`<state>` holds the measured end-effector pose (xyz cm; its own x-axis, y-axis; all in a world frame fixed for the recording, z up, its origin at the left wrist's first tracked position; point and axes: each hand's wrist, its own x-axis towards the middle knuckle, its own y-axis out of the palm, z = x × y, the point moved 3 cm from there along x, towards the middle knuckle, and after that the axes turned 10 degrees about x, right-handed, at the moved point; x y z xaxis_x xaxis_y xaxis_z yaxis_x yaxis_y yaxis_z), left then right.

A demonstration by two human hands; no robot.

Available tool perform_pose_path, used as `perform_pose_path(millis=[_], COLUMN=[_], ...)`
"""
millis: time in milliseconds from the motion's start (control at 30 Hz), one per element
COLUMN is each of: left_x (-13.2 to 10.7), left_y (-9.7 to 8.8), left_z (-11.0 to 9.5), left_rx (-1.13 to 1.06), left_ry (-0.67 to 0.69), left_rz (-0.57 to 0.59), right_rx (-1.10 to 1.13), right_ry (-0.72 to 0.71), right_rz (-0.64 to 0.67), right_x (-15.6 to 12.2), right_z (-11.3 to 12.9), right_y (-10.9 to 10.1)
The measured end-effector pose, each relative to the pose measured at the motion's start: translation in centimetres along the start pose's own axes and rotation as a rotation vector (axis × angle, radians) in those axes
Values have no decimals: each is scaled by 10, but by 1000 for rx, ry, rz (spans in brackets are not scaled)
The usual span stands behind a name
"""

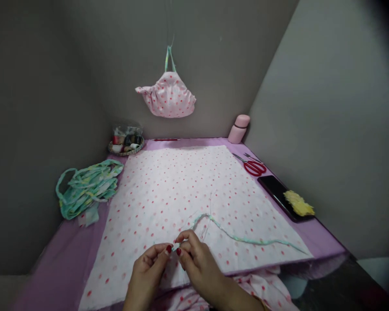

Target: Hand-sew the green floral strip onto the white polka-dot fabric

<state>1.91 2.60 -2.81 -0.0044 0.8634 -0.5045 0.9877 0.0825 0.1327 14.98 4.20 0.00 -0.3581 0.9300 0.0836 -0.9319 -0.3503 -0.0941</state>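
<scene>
My left hand (145, 272) and my right hand (201, 263) meet low in the middle of the head view. Both are closed in a pinch, thumb against fingers, on the end of a thin green fabric strip (246, 239). A small bit of green shows between the fingertips. From behind my right hand the strip curves up, then runs off to the right across a white cloth with red and pink dots (178, 185). Loose thread lies near the strip's bend. Whether either hand also holds a needle is too small to tell.
Green strips (90, 185) lie heaped at left, near a basket of thread spools (126, 147). Red-handled scissors (254, 167), a phone (275, 190) bearing a yellow scrap (298, 203), and a pink bottle (239, 129) stand right. A dotted cloth piece (171, 97) hangs ahead.
</scene>
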Motion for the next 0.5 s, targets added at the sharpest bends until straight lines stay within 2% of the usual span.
perform_pose_path(millis=[133,200,300,333,500], left_x=[0,-1,-5,-8,-17], left_y=[2,0,-2,-2,5], left_z=[-2,-5,-13,-15,-24], left_rx=[57,157,368,441,664], left_ry=[39,102,237,285,408], left_rz=[82,56,-50,-76,-113], right_rx=[104,-32,-371,-430,-520], right_ry=[43,-14,-177,-205,-232], right_rz=[26,30,-46,-34,192], right_x=[6,14,26,30,37], right_z=[5,14,32,36,41], right_y=[1,-7,-21,-23,-6])
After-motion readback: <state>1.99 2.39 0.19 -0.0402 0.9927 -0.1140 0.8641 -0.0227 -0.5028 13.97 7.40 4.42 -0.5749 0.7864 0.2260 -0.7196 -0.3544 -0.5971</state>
